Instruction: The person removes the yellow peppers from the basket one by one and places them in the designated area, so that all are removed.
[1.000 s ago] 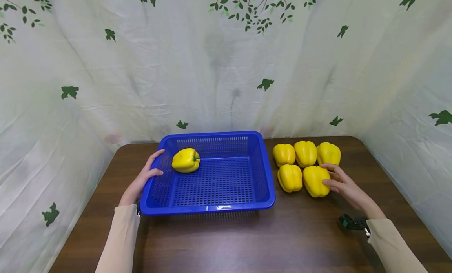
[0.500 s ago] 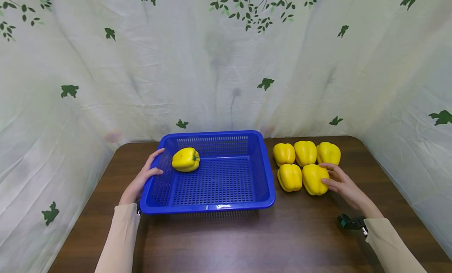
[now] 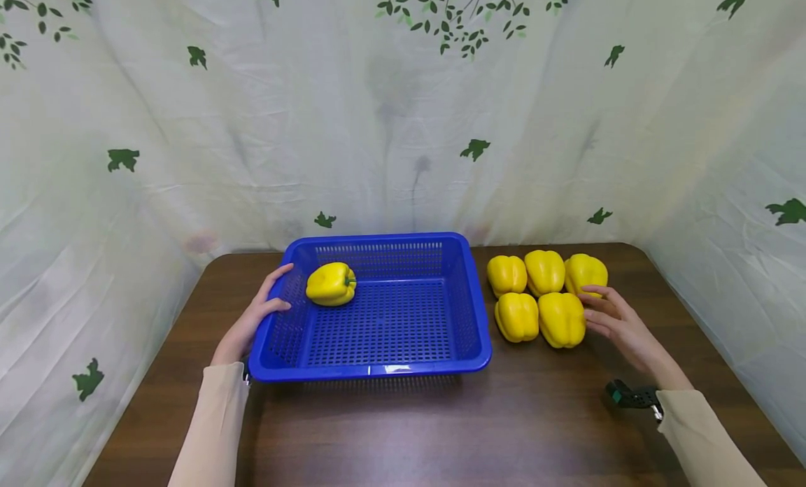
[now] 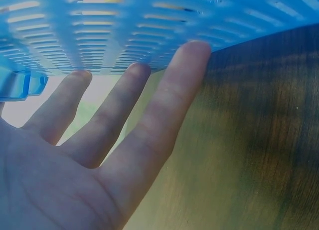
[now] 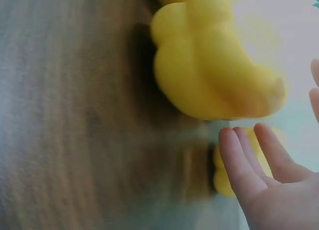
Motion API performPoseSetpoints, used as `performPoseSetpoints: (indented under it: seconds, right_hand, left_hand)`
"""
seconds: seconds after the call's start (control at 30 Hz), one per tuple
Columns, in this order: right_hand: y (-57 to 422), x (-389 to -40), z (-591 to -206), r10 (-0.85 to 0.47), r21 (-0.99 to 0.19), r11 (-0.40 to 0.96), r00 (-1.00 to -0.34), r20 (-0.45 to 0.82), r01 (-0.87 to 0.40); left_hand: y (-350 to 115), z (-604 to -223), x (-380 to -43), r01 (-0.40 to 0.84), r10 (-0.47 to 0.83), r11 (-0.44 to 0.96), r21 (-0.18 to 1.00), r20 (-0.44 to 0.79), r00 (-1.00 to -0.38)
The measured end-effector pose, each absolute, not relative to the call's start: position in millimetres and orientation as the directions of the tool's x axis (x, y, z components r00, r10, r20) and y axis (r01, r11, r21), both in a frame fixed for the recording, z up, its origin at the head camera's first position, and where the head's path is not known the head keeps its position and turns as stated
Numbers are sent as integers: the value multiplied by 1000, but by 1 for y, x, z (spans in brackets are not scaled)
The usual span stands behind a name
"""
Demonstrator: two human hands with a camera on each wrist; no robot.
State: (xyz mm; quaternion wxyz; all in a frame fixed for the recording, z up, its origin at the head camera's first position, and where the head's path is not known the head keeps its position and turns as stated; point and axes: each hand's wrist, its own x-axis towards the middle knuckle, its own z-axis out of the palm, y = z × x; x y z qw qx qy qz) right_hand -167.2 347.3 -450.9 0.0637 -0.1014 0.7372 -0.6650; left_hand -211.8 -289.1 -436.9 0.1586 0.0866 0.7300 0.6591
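Observation:
A blue plastic basket (image 3: 371, 373) stands on the table, and one yellow bell pepper (image 3: 329, 285) lies in its left part. My left hand (image 3: 255, 322) holds the basket's left side, with thumb and one finger over the rim. In the left wrist view, more fingers (image 4: 154, 105) reach along the outside of its slotted wall. To the right, several yellow bell peppers stand in two rows. My right hand (image 3: 620, 326) is beside the front right bell pepper (image 3: 562, 320); in the right wrist view its fingertips are apart from the yellow bell pepper (image 5: 199, 65) above them.
The dark wooden table (image 3: 390, 438) has a back edge against a pale cloth (image 3: 403, 123) with leaf prints. Behind the front row are the back left (image 3: 506, 276), back middle (image 3: 545, 273) and back right bell peppers (image 3: 585, 270). The front left bell pepper (image 3: 517, 318) stands near the basket.
My right hand has let go of the front right bell pepper and drawn slightly to the right. That pepper has shifted a little left, closer to its neighbour. My left hand stays on the basket.

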Motion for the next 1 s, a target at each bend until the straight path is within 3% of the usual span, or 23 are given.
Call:
performPoseSetpoints:
  seconds: [0.23, 0.6, 1.0]
  right_hand:
    - [349, -170, -437, -238, -994, 9, -966, 100, -106]
    - [341, -176, -419, -231, -992, 64, -969, 91, -109]
    - [312, -185, -407, -323, -989, 41, -938, 122, -143]
  left_hand:
    - [-289, -435, -211, -82, 334, 127, 989, -120, -935]
    - [-288, -436, -211, -66, 337, 127, 990, -106, -936]
    - [-287, -436, -212, -78, 342, 97, 992, -107, -934]
